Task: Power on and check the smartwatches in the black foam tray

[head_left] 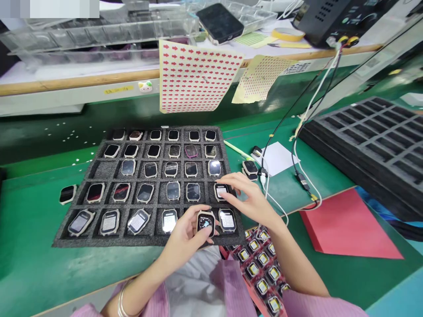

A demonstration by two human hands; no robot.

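My left hand (187,232) grips a beige smartwatch body (205,222) with a lit screen, held at the near edge of a black foam tray (99,169). The tray's cells hold several watch bodies, some with lit screens. My right hand (248,197) hovers over the tray's near right corner with fingers spread, its fingertips reaching a watch body (220,190) in the second row from me. Another lit watch body (227,219) sits just right of the held one.
A loose watch body (67,193) lies left of the tray, two more (250,169) right of it near white cables (299,132). Red arrow sticker sheets (193,77) hang from the shelf edge. A black empty foam tray (370,136) is at right, a red sheet (346,224) near it.
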